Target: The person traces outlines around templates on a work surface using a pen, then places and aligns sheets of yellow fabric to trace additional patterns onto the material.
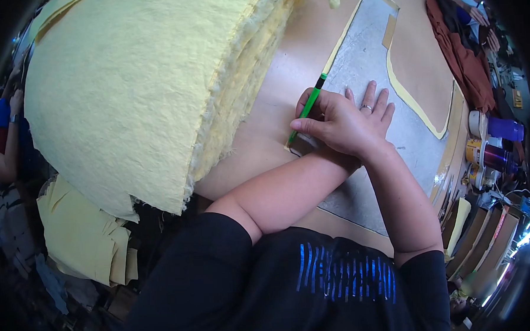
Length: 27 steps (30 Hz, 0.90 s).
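A green pencil (309, 104) is gripped in my right hand (337, 124), its point down at the left edge of a flat grey template (411, 126). My left hand (377, 104) lies on the template with its fingers spread, a ring on one of them. My right forearm crosses over my left wrist, which hides part of the left hand. Pale yellow sheet material (400, 88) shows as a strip along the template's curved edge. Beneath lies a tan tabletop (268, 106).
A thick stack of fuzzy yellow sheets (126, 94) covers the left side. More yellow pieces (84, 232) hang lower left. Reddish-brown material (465, 68), tape rolls (476, 150) and a purple-lidded container (506, 129) line the right edge. Other people's arms show at both sides.
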Each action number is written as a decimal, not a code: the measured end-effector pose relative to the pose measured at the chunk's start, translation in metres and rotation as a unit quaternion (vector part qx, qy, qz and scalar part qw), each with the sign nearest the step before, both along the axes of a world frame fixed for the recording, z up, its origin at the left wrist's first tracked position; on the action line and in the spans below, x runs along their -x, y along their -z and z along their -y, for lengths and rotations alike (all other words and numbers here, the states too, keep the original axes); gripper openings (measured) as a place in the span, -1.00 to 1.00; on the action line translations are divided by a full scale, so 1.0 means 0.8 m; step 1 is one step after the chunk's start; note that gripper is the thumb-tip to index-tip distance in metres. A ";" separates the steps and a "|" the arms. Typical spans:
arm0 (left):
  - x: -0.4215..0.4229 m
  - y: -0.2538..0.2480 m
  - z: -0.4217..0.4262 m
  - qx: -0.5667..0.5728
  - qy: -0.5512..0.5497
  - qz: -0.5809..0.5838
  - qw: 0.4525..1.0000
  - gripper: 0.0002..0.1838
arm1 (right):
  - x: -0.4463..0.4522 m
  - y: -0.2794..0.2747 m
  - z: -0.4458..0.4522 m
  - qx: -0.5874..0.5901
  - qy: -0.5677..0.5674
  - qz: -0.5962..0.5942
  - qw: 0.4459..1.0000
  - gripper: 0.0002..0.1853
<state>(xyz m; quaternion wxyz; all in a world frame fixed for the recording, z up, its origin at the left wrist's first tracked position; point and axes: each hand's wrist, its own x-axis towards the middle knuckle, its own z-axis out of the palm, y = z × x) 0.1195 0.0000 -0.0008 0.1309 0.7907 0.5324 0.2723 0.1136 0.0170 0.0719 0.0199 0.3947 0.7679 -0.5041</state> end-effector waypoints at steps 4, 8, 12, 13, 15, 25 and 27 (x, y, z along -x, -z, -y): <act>0.003 -0.007 0.002 0.015 0.006 0.016 1.000 -0.20 | -0.004 -0.009 0.004 -0.067 -0.024 -0.044 0.996 -0.76; -0.005 0.012 -0.006 0.004 -0.002 -0.019 1.000 -0.24 | -0.004 -0.007 -0.013 -0.099 -0.032 0.047 0.993 -0.83; -0.019 0.019 -0.011 0.051 -0.012 0.111 0.992 -0.32 | -0.021 0.011 -0.067 -0.127 0.053 -0.033 0.990 -0.84; -0.014 0.001 -0.009 0.086 -0.014 0.068 0.994 -0.32 | -0.024 0.008 -0.084 -0.129 0.083 -0.033 0.988 -0.83; -0.003 -0.031 -0.005 0.155 -0.022 -0.020 0.987 -0.30 | -0.029 0.003 -0.120 -0.130 0.140 -0.035 0.981 -0.83; 0.003 -0.045 -0.008 0.187 -0.007 0.017 0.982 -0.27 | -0.054 0.018 -0.337 -0.087 0.266 -0.112 0.953 -0.84; 0.004 -0.043 -0.010 0.190 -0.006 0.019 0.982 -0.27 | -0.054 0.018 -0.372 -0.128 0.289 -0.101 0.943 -0.84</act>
